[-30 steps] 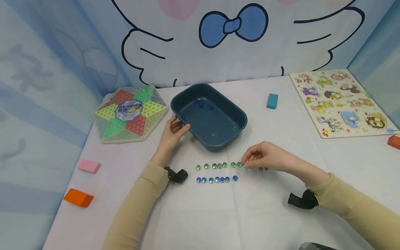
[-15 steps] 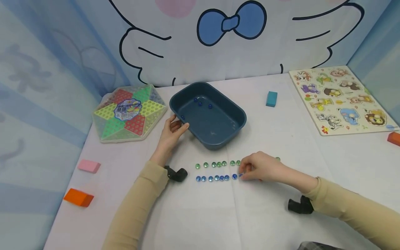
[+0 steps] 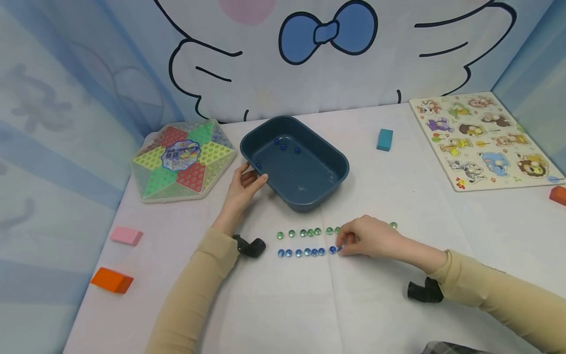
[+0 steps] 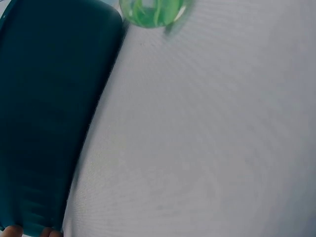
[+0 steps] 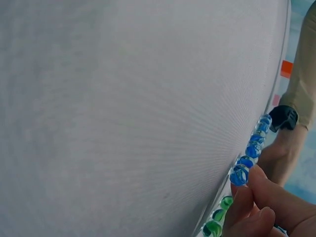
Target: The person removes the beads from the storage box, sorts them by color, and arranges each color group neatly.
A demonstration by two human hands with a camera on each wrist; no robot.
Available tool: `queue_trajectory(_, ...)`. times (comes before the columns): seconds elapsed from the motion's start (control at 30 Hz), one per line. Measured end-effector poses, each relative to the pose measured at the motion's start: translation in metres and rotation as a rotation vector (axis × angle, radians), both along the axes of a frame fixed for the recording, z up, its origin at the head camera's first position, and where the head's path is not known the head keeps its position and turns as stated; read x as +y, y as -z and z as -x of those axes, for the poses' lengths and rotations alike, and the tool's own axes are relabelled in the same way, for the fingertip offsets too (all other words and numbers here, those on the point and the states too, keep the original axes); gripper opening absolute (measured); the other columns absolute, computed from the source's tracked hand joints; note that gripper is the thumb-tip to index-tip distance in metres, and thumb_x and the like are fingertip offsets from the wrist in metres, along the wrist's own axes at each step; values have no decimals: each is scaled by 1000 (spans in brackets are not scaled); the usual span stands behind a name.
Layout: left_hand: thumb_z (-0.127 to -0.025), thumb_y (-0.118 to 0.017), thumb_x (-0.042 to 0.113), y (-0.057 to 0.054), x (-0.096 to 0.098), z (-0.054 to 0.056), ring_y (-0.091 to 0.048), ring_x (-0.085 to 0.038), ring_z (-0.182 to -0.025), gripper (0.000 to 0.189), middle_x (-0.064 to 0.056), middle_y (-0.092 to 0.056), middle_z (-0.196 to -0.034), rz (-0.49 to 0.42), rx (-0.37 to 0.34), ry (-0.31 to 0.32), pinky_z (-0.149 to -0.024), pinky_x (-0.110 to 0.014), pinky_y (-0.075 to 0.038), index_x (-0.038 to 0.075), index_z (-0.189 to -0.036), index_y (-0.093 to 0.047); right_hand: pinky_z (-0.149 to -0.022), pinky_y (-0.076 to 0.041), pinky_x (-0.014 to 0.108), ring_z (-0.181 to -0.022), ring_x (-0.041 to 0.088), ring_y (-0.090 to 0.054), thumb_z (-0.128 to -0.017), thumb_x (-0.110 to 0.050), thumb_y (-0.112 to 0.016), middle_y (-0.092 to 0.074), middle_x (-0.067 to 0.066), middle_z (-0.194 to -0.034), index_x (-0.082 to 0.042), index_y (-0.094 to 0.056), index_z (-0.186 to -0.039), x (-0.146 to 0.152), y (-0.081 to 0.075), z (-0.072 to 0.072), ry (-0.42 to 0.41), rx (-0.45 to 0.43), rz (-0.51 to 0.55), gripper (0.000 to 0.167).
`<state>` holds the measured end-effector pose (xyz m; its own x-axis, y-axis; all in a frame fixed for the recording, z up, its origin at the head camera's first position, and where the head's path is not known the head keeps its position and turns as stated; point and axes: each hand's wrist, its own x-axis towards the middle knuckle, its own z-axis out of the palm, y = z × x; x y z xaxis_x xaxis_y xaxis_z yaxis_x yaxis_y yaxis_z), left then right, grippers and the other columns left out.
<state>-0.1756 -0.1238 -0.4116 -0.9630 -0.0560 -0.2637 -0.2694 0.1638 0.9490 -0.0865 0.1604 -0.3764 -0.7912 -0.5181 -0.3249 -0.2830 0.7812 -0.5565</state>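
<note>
In the head view, my right hand (image 3: 371, 236) pinches a blue marble (image 5: 239, 175) between thumb and fingertips, at the right end of a row of blue marbles (image 3: 307, 252) on the white cloth. Just behind lies a row of green marbles (image 3: 310, 231), partly hidden by the hand. One green marble (image 3: 393, 225) shows beyond the wrist. My left hand (image 3: 240, 191) holds the near left rim of a dark blue basin (image 3: 305, 179), where several dark blue marbles (image 3: 283, 147) lie. Fingertips (image 4: 14, 230) touch the basin's edge in the left wrist view.
A Chinese checkers box (image 3: 183, 162) stands left of the basin. Pink (image 3: 126, 235) and orange (image 3: 112, 280) blocks lie at the left. A teal block (image 3: 384, 140), an animal puzzle board (image 3: 486, 142) and a red-orange block (image 3: 558, 195) are on the right.
My right hand has come nearer, from the end of the green row to the end of the blue row, with the blue marble. My left hand stays at the basin.
</note>
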Motion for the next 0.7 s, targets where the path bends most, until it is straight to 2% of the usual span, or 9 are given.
queue_trajectory(0.23,-84,-67,33,0,-1,-1,-36,-21,-132,78,-9,-36,-144,-11,-3,8,-107,-38,-33,22,-146,-22,-48,-36,21,-54,7,-45,-79,-19,-72,-53,-7,-62,-18,-67,-82,2,-4,0,-1,-11,6,6)
queue_trajectory(0.4,-84,-67,33,0,-1,-1,-36,-21,-132,78,-8,-36,-144,-7,-2,1,-107,-38,-33,22,-146,-22,-49,-42,23,-53,8,-49,-81,-16,-70,-56,-6,-67,-14,-68,-90,7,-16,7,-29,-65,17,10)
queue_trajectory(0.5,-84,-67,33,0,-1,0,-36,-21,-132,78,-8,-37,-144,-9,-1,-3,-107,-38,-33,22,-146,-22,-53,-43,22,-57,8,-51,-81,-18,-70,-58,-6,-70,-11,-68,-96,10,-29,15,-99,-96,42,16)
queue_trajectory(0.7,-84,-67,32,1,-1,0,-36,-22,-132,78,-9,-36,-144,-9,-2,-2,-107,-38,-32,21,-146,-22,-59,-47,22,-68,8,-55,-84,-23,-67,-62,-8,-79,-12,-67,-101,7,-62,34,-295,-151,133,20)
